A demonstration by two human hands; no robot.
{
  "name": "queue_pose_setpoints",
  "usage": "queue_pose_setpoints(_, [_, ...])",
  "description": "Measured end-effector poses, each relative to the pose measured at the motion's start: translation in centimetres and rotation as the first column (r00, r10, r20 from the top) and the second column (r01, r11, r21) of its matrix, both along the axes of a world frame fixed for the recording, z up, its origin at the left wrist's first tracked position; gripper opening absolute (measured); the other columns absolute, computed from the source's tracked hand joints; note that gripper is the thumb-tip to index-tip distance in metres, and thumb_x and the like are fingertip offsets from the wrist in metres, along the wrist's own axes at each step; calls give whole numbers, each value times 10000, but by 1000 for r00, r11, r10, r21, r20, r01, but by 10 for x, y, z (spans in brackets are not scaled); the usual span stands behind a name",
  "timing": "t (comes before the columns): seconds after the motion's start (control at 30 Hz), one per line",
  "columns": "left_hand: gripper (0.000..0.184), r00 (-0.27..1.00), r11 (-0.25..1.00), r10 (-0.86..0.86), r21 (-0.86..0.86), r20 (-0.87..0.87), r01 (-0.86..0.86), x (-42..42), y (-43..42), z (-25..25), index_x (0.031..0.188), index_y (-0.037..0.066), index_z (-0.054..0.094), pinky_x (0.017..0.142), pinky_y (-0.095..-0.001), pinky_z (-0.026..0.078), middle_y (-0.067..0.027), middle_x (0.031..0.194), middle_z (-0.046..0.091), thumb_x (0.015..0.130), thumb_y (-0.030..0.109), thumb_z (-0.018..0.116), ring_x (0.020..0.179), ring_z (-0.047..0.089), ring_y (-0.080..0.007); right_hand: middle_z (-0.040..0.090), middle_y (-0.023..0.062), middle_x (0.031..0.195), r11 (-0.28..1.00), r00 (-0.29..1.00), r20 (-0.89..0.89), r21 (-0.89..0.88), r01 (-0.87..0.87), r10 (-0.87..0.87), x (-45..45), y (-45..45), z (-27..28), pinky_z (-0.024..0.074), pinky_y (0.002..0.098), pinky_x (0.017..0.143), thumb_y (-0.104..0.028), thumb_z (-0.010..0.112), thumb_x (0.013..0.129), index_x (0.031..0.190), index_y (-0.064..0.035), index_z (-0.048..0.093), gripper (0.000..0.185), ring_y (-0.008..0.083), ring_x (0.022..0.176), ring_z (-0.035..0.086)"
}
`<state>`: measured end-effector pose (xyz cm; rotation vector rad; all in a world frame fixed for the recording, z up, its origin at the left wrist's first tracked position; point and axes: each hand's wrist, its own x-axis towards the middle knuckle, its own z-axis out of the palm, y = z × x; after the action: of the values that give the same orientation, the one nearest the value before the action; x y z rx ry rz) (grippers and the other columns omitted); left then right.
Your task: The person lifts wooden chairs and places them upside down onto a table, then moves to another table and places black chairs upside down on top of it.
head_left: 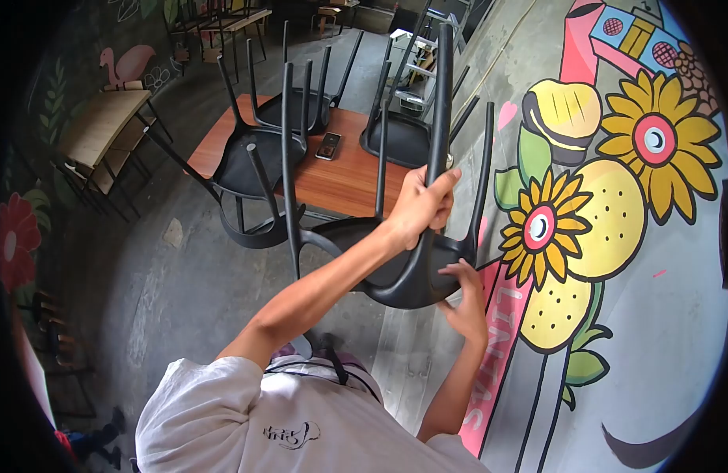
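Note:
An upside-down black chair [399, 288] is in front of me, its legs pointing up and its seat by the near end of the wooden table [340, 185]. My left hand [421, 206] is closed around one of its legs. Lower down on the right, my right hand [465, 303] is at the near edge of the seat, fingers bent over the rim and slightly blurred. Other upturned black chairs, such as one on the left [257, 162] and one at the back [293, 109], rest on the tabletop. Between them lies a phone [328, 146], its screen up.
A painted wall [569, 260] with flowers and fruit runs close along my right side. Another wooden table [104, 122] stands at the left. A stepladder [419, 67] is behind the chairs. Grey concrete floor [175, 284] extends to my left.

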<state>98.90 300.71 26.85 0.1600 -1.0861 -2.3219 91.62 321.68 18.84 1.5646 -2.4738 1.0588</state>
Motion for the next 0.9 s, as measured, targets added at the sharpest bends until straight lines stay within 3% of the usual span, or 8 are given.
queue_pose_setpoints(0.1, [290,1000,1000,-8,1,-10,8,-4,13,-2,759,96,436,372,-240,209,38,554,390,985,203,583,419,313,-35,478,142,1368,942,961,26,191,-274,275,12,-2,20,146,497,1184,-128,773,666,1365,-52,432,782,351,1358,385])
queue_pose_setpoints(0.17, [260,999,999,-9,-39,-42,8,-6,20,-4,796,79,455,374,-235,223,40,561,394,991,202,575,429,319,-31,468,191,1350,930,942,33,150,-336,335,22,-3,11,117,505,1186,-169,774,703,1363,13,393,784,358,1351,375])
queue_pose_setpoints(0.23, [252,999,999,-11,-54,-49,8,-9,24,-5,803,73,458,376,-232,229,39,564,399,992,196,571,434,327,-30,498,190,1300,942,952,4,146,-303,306,38,-11,22,220,454,1154,-151,751,774,1363,40,368,729,298,1280,454])
queue_pose_setpoints(0.3, [236,998,996,6,-91,-68,-12,-12,27,-5,819,62,465,380,-227,242,37,571,410,995,184,564,443,341,-29,584,197,1146,936,826,446,-234,-265,345,45,-27,27,417,392,982,-103,733,791,1289,60,410,616,266,1039,588])
queue_pose_setpoints(0.33, [240,997,996,4,-85,-73,-11,-14,30,-7,807,60,461,381,-225,248,34,577,422,995,171,560,445,350,-31,631,184,995,943,848,440,-274,-187,296,46,-35,23,478,322,808,-95,714,825,1266,52,417,551,225,882,622])
queue_pose_setpoints(0.67, [289,997,968,-16,-249,-70,-2,-20,37,-16,826,33,446,431,-257,410,2,572,444,995,224,582,466,477,-95,661,105,848,780,908,382,-509,363,-174,49,-78,11,495,301,737,3,678,778,1032,53,614,268,166,792,639])
queue_pose_setpoints(0.8, [360,981,533,187,-844,54,-55,-7,-3,-3,957,-36,548,579,-336,508,-76,665,559,964,314,627,581,593,-172,573,10,690,765,830,518,-441,469,-210,42,-73,-2,438,244,549,49,641,758,809,-1,578,95,75,576,526])
queue_pose_setpoints(0.9, [227,816,252,455,-828,-356,-502,7,-41,2,1023,33,603,845,-369,468,-140,1062,559,925,232,654,994,560,-256,558,5,678,771,721,679,-382,510,-141,44,-67,-2,389,238,440,58,629,762,788,-18,568,100,67,488,494])
